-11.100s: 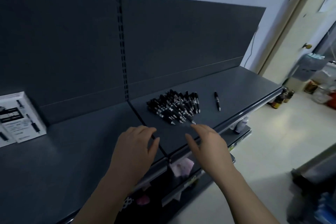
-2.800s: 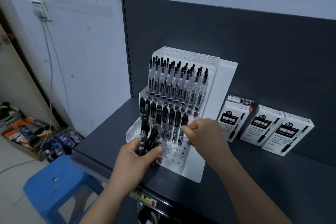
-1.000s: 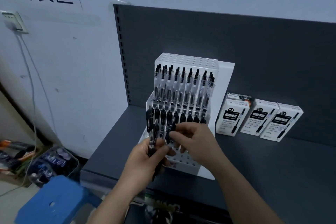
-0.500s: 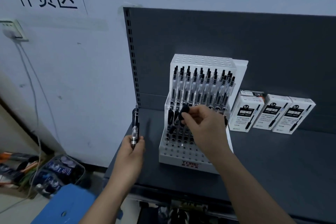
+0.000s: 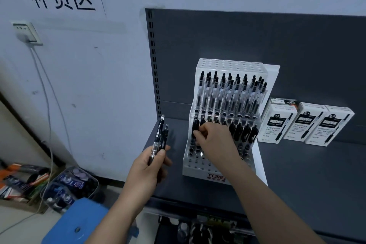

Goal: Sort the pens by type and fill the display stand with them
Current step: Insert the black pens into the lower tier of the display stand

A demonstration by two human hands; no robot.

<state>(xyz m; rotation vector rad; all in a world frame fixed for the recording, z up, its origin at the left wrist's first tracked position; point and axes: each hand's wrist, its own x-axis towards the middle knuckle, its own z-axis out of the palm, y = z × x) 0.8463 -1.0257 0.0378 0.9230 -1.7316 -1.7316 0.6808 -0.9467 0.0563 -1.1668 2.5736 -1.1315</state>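
Observation:
A white stepped display stand (image 5: 204,173) sits on the dark shelf (image 5: 309,180). Its upper tier holds several clear-barrelled pens (image 5: 229,93); the tier below holds several black pens (image 5: 245,132). My right hand (image 5: 214,140) reaches into that lower tier at its left end and pinches a black pen (image 5: 195,127) standing in a hole there. My left hand (image 5: 150,166) is left of the stand, over the shelf's corner, gripping two black pens (image 5: 159,136) that point upward.
Three white pen boxes (image 5: 306,123) lean against the shelf's back panel right of the stand. A blue stool (image 5: 77,222) stands on the floor at lower left, beside a bin of packaged goods (image 5: 69,186). A cable hangs from a wall socket (image 5: 26,32).
My right hand has lowered a black pen into the left end of the lower tier. My left hand still holds pens left of the stand, having pulled away from my right hand a second ago.

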